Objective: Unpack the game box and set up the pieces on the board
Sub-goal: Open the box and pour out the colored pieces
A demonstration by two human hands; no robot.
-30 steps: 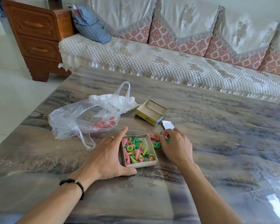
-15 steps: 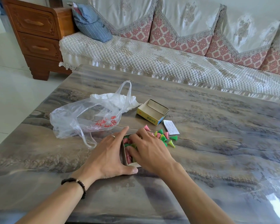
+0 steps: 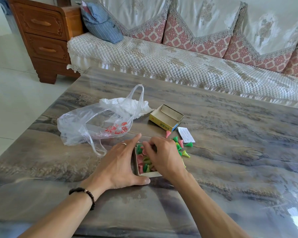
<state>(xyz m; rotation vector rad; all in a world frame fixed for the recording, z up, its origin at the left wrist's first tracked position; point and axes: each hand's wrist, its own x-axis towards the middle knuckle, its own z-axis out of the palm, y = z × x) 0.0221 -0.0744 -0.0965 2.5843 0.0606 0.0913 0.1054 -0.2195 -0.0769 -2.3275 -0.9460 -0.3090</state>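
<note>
Bracing the shallow tray [image 3: 150, 174] near table centre, the left hand [image 3: 117, 162] lies flat; the right hand [image 3: 163, 155] curls into the pieces [image 3: 143, 160]. Light, slippery cones: pinch at tips.

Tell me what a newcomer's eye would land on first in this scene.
First, the two hands at the small open tray of pink, green and yellow game pieces near the table's front: the left hand rests flat against its side, the right hand reaches into it. Loose pieces lie just right of the tray. Behind sit a crumpled clear plastic bag and the yellow box lid.
</note>
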